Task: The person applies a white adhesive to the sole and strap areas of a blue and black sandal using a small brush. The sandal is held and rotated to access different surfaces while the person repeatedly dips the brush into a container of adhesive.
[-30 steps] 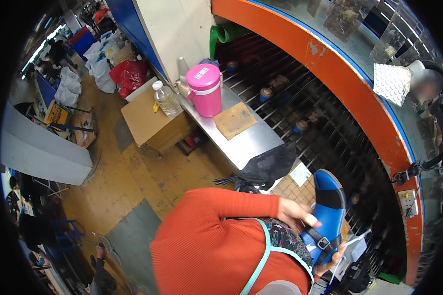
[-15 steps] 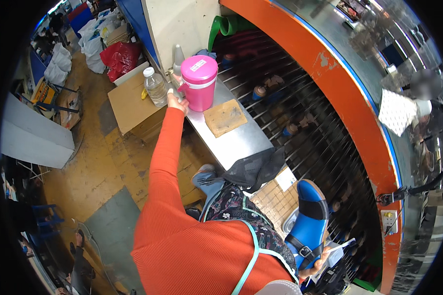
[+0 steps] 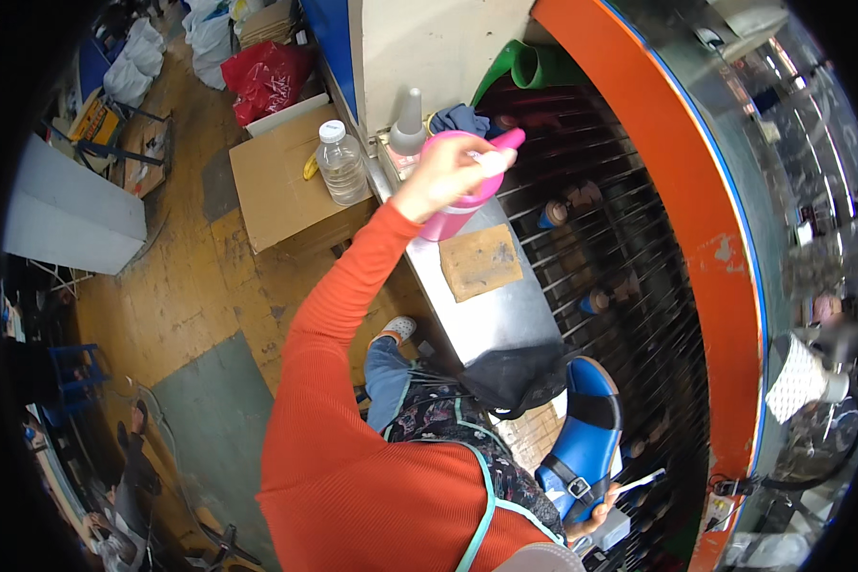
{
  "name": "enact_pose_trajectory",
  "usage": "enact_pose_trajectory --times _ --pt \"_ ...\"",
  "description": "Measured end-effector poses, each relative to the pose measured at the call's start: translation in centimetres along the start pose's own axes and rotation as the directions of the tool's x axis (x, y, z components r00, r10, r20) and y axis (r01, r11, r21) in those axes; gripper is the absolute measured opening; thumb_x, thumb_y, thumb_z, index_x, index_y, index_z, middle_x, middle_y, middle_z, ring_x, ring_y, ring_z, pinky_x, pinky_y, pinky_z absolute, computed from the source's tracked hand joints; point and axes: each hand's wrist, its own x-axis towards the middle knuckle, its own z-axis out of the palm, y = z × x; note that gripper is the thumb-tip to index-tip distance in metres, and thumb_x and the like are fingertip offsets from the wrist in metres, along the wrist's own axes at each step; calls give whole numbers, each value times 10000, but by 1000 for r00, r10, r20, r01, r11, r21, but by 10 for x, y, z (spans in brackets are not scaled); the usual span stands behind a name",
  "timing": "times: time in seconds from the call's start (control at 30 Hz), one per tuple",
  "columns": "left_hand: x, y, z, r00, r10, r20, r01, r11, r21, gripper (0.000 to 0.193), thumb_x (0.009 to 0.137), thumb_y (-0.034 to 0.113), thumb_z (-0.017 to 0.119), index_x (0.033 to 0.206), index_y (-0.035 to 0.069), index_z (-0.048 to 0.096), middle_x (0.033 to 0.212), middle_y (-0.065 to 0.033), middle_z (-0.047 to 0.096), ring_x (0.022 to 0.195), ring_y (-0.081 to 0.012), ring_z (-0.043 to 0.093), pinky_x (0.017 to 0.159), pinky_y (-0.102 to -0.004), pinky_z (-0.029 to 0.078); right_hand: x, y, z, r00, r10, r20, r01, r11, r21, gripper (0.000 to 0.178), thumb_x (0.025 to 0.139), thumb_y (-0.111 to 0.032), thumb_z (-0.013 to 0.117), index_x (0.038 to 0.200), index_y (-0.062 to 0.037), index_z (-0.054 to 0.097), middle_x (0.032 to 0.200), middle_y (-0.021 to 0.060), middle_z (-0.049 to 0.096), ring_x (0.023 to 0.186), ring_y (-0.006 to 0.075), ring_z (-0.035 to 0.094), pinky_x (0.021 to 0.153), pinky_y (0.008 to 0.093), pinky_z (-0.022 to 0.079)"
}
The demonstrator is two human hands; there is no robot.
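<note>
My left hand (image 3: pixel 448 179) is closed over the top of a pink jug (image 3: pixel 445 225) on a metal bench. A pink lid (image 3: pixel 510 139) juts out, tilted, beyond the fingertips; the hand hides much of the jug's mouth. White covering shows on a fingertip. At the lower right, my right hand (image 3: pixel 589 522) grips a blue shoe last (image 3: pixel 579 450) fitted with black sandal straps, one with a silver buckle. A thin white stick (image 3: pixel 643 481) pokes out from the same hand; its other end is hidden.
A brown slab (image 3: pixel 480 262) and black mesh cloth (image 3: pixel 515 377) lie on the metal bench (image 3: pixel 491 329). A grey bottle (image 3: pixel 409 124) stands behind the jug. Left of it, a clear bottle (image 3: pixel 341 167) sits on a cardboard box (image 3: pixel 281 181). Metal bars and an orange curved edge (image 3: pixel 734 276) lie rightward.
My left hand has moved from beside the jug to its top, and the pink lid is now tilted. My right hand still holds the last and stick. The view has shifted.
</note>
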Motion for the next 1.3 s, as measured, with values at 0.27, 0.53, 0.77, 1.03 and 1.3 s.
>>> enact_pose_trajectory --times 0.27,0.53,0.77,1.03,1.3 --pt "-15 16 -30 998 11 64 7 960 -279 297 960 272 523 992 12 663 571 117 304 487 -2 245 443 -205 164 23 2 52 999 31 -28 -31 999 10 492 739 -411 710 1043 -118 458 1064 161 566 972 262 582 865 391 493" --pt "-110 108 -130 972 15 -234 -54 985 -162 335 999 234 450 1047 -41 635 508 126 300 417 -8 220 411 -211 149 44 3 85 997 52 -49 -49 997 58 452 740 -351 708 1029 -123 446 1128 195 548 1019 294 589 871 411 521" --pt "-99 100 -198 723 65 -688 149 957 247 242 938 110 514 1019 -49 676 618 67 484 482 2 288 451 -201 187 47 16 100 985 -3 -172 -1 1000 -22 401 789 -355 628 1035 -74 482 943 126 560 858 253 596 758 382 523" --pt "0 -14 -330 532 241 -812 -110 970 216 239 894 17 517 1045 -73 679 973 -77 688 873 -118 624 792 -235 481 51 63 38 881 -470 -42 419 820 -391 399 902 -369 462 1047 -4 527 850 179 584 705 300 603 611 420 523" --pt "88 -79 -361 477 270 -836 -142 963 230 227 882 57 553 1017 -34 711 885 -33 680 717 -69 560 670 -216 443 98 125 -57 763 -629 151 598 597 -535 399 930 -372 420 1103 -25 516 906 190 585 735 330 610 623 463 522"
